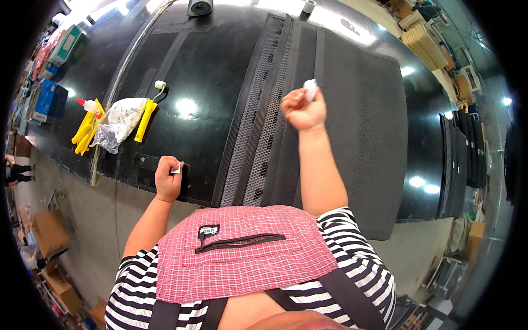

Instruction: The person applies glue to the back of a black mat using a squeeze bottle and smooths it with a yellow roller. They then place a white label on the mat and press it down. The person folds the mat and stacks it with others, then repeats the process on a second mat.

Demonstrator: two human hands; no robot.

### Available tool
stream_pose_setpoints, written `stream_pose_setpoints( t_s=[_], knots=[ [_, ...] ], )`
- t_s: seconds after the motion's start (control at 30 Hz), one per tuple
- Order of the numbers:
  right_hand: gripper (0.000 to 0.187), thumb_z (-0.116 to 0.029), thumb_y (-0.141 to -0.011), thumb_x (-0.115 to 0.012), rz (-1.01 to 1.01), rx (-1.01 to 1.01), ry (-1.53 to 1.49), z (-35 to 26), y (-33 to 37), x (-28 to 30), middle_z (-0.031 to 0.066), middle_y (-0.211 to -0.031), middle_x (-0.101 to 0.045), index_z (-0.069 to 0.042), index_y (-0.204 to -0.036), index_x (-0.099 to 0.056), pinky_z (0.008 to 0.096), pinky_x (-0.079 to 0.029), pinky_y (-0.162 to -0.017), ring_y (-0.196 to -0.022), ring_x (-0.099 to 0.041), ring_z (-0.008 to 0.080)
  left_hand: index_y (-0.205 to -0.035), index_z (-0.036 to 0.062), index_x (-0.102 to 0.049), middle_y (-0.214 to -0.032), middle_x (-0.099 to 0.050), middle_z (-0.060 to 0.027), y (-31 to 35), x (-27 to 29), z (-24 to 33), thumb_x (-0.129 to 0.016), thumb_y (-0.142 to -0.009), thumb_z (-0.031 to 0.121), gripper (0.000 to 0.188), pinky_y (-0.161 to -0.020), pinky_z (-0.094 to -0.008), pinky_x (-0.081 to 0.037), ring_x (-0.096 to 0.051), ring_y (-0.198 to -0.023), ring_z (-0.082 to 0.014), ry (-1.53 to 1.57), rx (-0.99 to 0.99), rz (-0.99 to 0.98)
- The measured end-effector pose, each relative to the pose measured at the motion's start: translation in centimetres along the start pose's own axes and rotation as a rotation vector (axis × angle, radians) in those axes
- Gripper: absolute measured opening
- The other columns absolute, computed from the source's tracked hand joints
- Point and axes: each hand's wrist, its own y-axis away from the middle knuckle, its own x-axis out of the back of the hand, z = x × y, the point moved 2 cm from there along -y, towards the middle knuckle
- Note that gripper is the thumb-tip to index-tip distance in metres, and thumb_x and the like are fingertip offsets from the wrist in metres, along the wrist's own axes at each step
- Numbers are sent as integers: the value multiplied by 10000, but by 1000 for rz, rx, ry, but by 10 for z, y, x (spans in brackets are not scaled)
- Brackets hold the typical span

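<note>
My right hand [306, 113] is raised over a large dark grey fabric panel [357, 126], its fingers closed around a crumpled white wad [311, 89], which may be tissue or cloth. Along the panel's left side run strips of black mesh [258, 126] between dark bands. Lower down, near the front edge of the black table [203, 110], my left hand [168, 179] is a fist pinching a small white scrap [176, 169]. What that scrap is made of cannot be made out.
Left on the table lie a yellow-handled roller [145, 120], a clear plastic bag [118, 124], more yellow-handled tools [85, 132] and a red-capped white bottle [88, 104]. A dark roll [199, 6] and a tape roll [309, 6] stand at the back. Dark panels [465, 148] hang at right.
</note>
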Motion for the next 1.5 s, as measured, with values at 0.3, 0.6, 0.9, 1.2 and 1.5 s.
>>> stream_pose_setpoints(
  t_s=[0.3,0.6,0.9,1.2,1.5],
  knots=[
    [503,-466,-1040,-416,29,332,-111,-137,-10,9,33,-673,-527,-71,-783,-593,275,-403,-536,-611,-510,149,-874,51,-512,-899,-565,-72,0,-2,1,-702,-893,-50,216,-740,-284,-467,-549,-787,-187,-7,14,-18],
    [809,-737,-991,-335,32,238,-244,-122,-4,1,99,-788,-551,9,-961,-647,288,-479,-564,-712,-544,210,-1002,66,-529,-890,-622,-41,-51,-47,51,-724,-896,-19,238,-687,-248,-553,-658,-789,-131,599,429,-31],
    [263,-211,-1016,-626,-317,322,1036,-11,91,-26,36,-814,-636,32,-1058,-719,263,-467,-693,-735,-569,126,-1094,56,-523,-881,-661,-64,-105,-124,136,-755,-889,3,315,-644,-261,-506,-643,-767,-120,956,525,-354],
    [203,-142,-908,-724,-319,175,1687,38,96,-15,30,-893,-705,8,-1045,-721,257,-484,-707,-814,-616,94,-1115,28,-546,-835,-620,-10,-106,-135,153,-828,-834,60,400,-669,-242,-505,-585,-742,-72,540,396,-599],
    [48,-30,-927,-714,-34,268,1467,-20,73,12,51,-820,-690,-6,-943,-676,243,-515,-651,-691,-609,99,-1100,-9,-617,-843,-642,-27,-94,-151,123,-728,-900,-3,229,-673,-256,-527,-628,-762,-102,619,620,-675]
  ],
)
